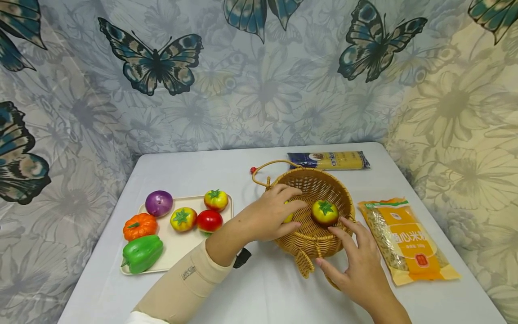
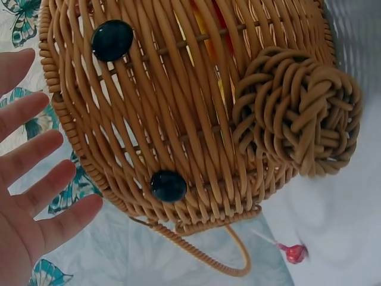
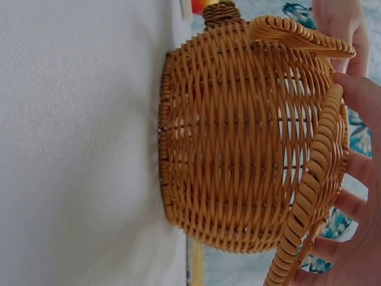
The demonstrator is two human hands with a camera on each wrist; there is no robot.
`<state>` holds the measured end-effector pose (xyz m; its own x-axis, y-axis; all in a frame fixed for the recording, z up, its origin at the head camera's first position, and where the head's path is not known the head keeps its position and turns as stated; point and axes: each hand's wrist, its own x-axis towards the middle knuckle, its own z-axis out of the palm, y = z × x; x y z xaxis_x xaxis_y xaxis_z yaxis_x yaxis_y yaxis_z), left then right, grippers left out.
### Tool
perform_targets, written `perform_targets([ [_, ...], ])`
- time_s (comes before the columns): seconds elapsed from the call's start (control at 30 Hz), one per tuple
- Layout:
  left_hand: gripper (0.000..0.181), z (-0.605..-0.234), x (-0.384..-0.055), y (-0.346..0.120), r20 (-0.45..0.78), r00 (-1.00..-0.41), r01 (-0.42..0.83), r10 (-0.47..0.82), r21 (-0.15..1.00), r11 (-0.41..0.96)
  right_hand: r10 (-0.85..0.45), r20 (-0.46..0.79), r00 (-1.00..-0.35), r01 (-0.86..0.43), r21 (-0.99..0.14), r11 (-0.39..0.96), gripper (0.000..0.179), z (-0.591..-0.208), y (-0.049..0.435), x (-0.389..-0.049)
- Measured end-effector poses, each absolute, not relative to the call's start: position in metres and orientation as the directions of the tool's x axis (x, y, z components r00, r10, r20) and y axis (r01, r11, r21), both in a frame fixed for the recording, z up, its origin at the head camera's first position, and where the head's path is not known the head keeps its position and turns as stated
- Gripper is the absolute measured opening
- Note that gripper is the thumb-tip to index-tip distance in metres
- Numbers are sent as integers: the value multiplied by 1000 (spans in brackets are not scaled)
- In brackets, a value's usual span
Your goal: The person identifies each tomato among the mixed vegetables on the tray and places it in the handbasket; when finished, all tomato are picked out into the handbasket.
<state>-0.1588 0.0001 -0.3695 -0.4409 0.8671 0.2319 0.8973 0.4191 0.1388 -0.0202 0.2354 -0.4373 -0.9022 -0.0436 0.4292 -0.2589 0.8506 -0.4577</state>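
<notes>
The brown wicker basket has a handle, dark button eyes and a woven knob. Inside lies a yellow-and-dark-red toy tomato with a green leaf top; a second yellow one is mostly hidden by my left hand. That hand reaches over the basket's left rim, its fingers spread and apart in the left wrist view. My right hand is at the right front of the basket, fingertips at the rim and thumb outside. In the right wrist view, its loosely spread fingers are beside the rim and handle.
Left of the basket, a cream tray bears a purple onion, an orange pumpkin, a green pepper and several tomatoes. A noodle packet lies right; a pasta packet lies behind.
</notes>
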Motion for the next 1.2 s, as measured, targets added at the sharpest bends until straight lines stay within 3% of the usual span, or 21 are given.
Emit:
perform_targets([
  [0.67, 47, -380, -154, -35, 247, -563, 826, 789, 193, 529, -35, 426, -904, -252, -466, 848, 73, -438, 234, -20],
  [0.93, 50, -392, -156, -49, 154, -643, 763, 750, 211, 611, -29, 418, -908, -248, -479, 842, 72, -438, 232, -20],
  [1.2, 55, -405, -156, -65, 195, -657, 752, 728, 221, 620, -31, 428, -903, -259, -486, 835, 72, -437, 231, -21],
])
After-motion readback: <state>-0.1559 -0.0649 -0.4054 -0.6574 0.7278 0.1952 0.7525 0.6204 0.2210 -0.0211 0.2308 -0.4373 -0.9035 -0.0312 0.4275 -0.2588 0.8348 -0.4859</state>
